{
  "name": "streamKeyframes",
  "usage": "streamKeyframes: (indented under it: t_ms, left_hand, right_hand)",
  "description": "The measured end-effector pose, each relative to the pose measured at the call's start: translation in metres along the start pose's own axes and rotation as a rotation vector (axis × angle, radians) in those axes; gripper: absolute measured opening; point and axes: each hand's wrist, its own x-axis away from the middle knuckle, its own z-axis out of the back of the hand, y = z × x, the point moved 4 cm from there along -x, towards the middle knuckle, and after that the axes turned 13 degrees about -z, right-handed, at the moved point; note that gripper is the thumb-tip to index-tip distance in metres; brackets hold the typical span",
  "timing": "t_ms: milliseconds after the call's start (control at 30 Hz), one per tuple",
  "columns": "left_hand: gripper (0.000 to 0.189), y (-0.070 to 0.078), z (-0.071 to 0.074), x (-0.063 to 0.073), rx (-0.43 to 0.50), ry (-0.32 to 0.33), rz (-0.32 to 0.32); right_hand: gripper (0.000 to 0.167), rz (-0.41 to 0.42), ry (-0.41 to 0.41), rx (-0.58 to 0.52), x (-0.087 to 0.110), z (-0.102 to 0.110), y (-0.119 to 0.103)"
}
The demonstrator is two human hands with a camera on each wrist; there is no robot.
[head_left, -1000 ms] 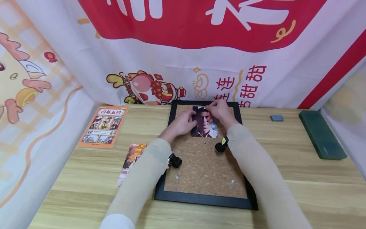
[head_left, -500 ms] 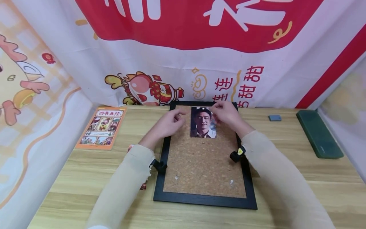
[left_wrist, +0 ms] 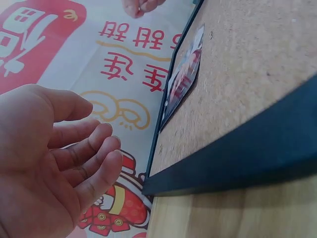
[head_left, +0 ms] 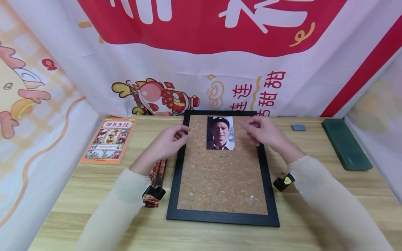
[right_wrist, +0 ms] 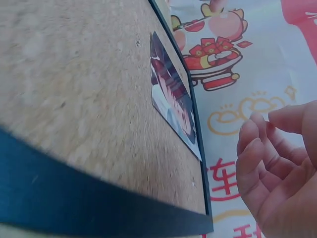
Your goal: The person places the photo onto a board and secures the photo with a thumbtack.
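A portrait photo (head_left: 220,134) lies upright on the upper middle of a black-framed cork board (head_left: 222,174), with a small clear pin at its top edge. My left hand (head_left: 166,142) hovers by the board's upper left edge, fingers loosely bent and nothing held, as the left wrist view of that hand (left_wrist: 59,153) confirms. Over the upper right edge is my right hand (head_left: 265,132), apart from the photo. Its thumb and fingers (right_wrist: 250,148) are loosely curled, with nothing visible between them. A second photo (head_left: 158,174), autumn-coloured, is partly hidden under my left forearm.
Small clear pins (head_left: 192,193) sit in the cork near its corners. An orange booklet (head_left: 108,141) lies at the left. To the right are a blue eraser-like block (head_left: 298,127) and a dark green case (head_left: 347,144). A printed cloth (head_left: 188,66) hangs behind the table.
Both hands have left the portrait photo and drawn apart, the left hand leftward and the right hand rightward. The portrait stays in place on the cork.
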Motion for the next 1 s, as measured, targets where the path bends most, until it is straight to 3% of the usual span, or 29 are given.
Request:
streamKeyframes:
  t_ms: [300, 567, 1000]
  left_hand:
    - [0.038, -0.004, 0.009, 0.032, -0.036, -0.014, 0.002]
    - [0.039, -0.01, 0.015, 0.059, -0.083, -0.007, 0.053]
    - [0.048, -0.025, 0.022, 0.112, -0.266, 0.032, 0.168]
  right_hand:
    - [0.031, 0.038, -0.001, 0.024, 0.027, 0.013, 0.021]
    - [0.032, 0.046, 0.018, 0.062, 0.044, 0.021, 0.042]
    - [0.035, -0.038, 0.019, 0.105, 0.071, 0.029, 0.085]
